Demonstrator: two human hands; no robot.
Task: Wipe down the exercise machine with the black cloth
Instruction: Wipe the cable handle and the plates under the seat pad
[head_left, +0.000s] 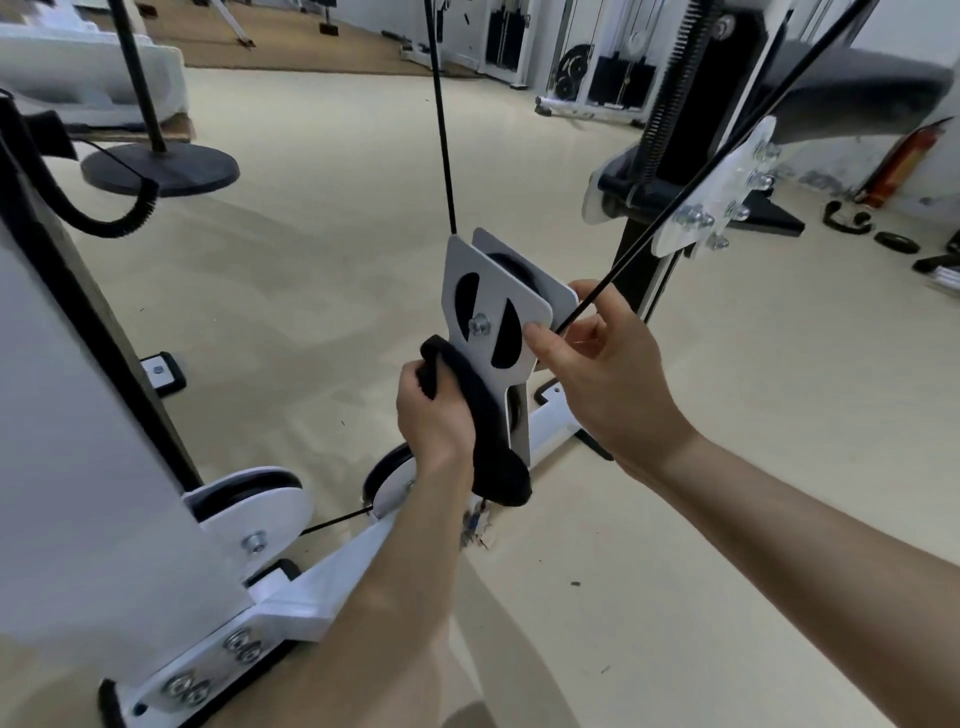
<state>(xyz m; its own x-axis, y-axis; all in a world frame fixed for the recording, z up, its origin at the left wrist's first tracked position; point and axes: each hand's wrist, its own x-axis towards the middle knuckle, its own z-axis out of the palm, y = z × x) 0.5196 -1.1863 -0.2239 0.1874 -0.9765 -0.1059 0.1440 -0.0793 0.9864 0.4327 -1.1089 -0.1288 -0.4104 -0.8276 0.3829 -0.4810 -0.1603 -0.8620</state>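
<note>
A white metal pulley bracket (485, 291) with a black wheel inside hangs on black cables (444, 130) at the centre of the view. My left hand (434, 410) grips the black cloth (488, 431) and holds it against the bracket's lower left edge. The cloth hangs down past the bracket's bottom. My right hand (597, 364) holds the bracket's right edge, thumb on the front plate and fingers behind it. A second cable runs up and right from the bracket past my right fingers.
The machine's white base frame (322, 587) with floor pulleys (249, 514) lies below. A white shroud (78, 441) stands at left, a black upright post (691, 119) at right. A round black stand base (161, 169) and a fire extinguisher (904, 161) sit on the beige floor.
</note>
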